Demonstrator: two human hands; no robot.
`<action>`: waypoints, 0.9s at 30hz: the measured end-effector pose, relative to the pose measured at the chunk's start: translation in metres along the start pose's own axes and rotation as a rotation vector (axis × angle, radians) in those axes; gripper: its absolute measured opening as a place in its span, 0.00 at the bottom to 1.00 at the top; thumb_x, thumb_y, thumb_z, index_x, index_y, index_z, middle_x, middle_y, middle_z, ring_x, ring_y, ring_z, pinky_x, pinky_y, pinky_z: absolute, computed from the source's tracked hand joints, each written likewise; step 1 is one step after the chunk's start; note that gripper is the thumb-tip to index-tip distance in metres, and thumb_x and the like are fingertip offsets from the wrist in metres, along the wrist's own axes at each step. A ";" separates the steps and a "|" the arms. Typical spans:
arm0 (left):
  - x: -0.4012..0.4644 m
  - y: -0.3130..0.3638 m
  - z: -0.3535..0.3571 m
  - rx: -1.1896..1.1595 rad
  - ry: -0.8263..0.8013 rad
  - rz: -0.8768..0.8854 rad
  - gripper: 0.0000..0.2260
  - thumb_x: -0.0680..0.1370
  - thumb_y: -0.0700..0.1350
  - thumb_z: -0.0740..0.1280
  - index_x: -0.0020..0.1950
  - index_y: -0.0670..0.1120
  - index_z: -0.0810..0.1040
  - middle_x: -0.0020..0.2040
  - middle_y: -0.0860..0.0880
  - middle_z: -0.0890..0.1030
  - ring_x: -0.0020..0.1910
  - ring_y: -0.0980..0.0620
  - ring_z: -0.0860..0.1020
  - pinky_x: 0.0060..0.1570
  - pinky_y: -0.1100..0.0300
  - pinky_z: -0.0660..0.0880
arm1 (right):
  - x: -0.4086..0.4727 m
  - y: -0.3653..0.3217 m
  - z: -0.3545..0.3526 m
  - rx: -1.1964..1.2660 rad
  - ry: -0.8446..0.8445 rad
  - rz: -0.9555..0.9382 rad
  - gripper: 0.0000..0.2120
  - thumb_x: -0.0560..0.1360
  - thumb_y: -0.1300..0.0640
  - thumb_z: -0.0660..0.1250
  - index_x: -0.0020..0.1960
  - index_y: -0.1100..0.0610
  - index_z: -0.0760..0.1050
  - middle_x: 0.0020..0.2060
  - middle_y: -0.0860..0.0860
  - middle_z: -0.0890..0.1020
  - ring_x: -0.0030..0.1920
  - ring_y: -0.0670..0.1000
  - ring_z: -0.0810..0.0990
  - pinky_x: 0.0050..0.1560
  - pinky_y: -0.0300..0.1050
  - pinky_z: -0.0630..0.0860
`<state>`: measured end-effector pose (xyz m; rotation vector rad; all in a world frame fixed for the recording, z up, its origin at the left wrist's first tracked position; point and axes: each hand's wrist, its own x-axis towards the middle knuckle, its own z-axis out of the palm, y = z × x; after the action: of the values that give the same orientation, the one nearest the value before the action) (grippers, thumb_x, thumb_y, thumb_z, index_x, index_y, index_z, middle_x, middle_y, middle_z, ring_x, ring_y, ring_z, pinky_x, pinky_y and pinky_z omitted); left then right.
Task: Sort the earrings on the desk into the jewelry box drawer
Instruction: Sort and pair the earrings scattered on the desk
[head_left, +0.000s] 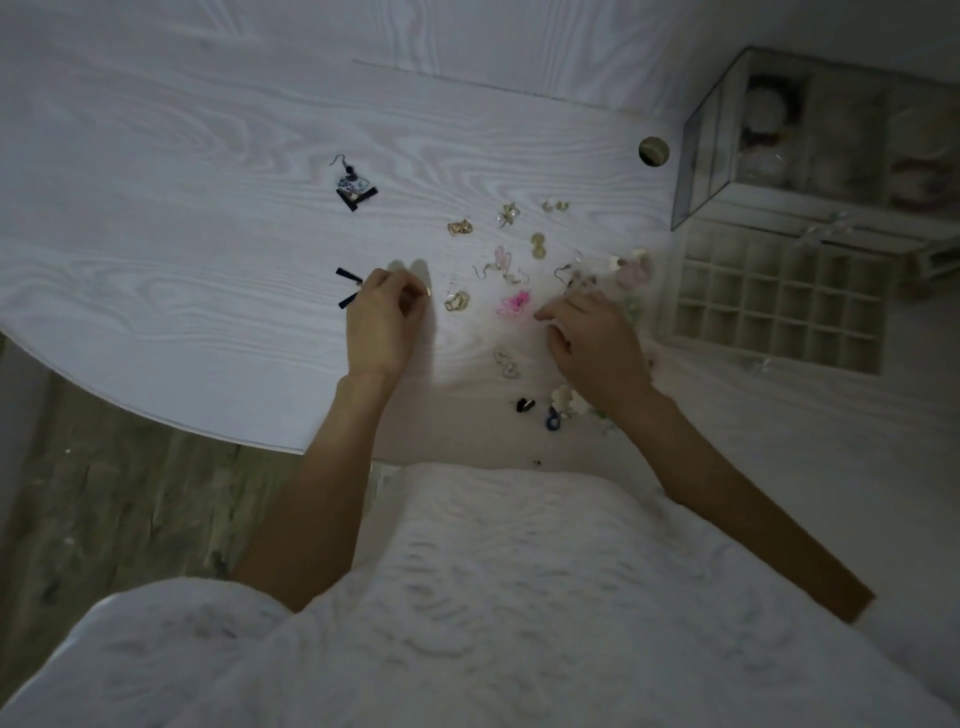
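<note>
The left hand (382, 322) is pinching a black bow earring (349, 293) at its fingertips, the right hand (592, 343) is resting half-curled among the earrings (511, 304), and the drawer (779, 296) is lying just right of it.

A single wide-angle head camera looked steeply down from close above the desk (208, 182), facing forward over the person's own lap; the hands sat mid-frame, the floor (104, 493) showed at lower left.

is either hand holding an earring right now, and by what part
The left hand pinches a small gold earring at its fingertips; which part cannot be told. The right hand holds nothing visible.
</note>
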<state>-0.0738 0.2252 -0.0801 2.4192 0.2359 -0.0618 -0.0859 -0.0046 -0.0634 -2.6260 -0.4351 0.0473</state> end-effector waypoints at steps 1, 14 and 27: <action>-0.005 -0.001 0.000 0.016 -0.008 0.011 0.05 0.74 0.40 0.67 0.48 0.42 0.79 0.47 0.43 0.79 0.42 0.48 0.77 0.44 0.60 0.71 | -0.005 -0.005 0.001 0.000 0.013 -0.011 0.09 0.71 0.65 0.62 0.48 0.61 0.79 0.43 0.57 0.83 0.46 0.59 0.79 0.52 0.51 0.74; -0.077 -0.008 -0.003 -0.058 -0.017 -0.082 0.09 0.73 0.48 0.70 0.52 0.47 0.79 0.44 0.49 0.82 0.41 0.53 0.79 0.46 0.59 0.76 | -0.015 -0.069 0.039 0.153 -0.190 -0.041 0.16 0.74 0.66 0.62 0.60 0.64 0.74 0.55 0.60 0.78 0.49 0.59 0.79 0.49 0.52 0.77; -0.041 -0.037 -0.028 -0.001 0.186 -0.085 0.14 0.74 0.43 0.67 0.60 0.45 0.75 0.57 0.44 0.77 0.54 0.46 0.75 0.53 0.57 0.72 | 0.014 -0.081 0.067 0.112 -0.211 -0.139 0.05 0.73 0.70 0.63 0.43 0.66 0.77 0.44 0.61 0.77 0.41 0.60 0.76 0.36 0.56 0.77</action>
<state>-0.1219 0.2648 -0.0787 2.4149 0.4231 0.1263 -0.1037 0.0975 -0.0855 -2.4832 -0.6663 0.2963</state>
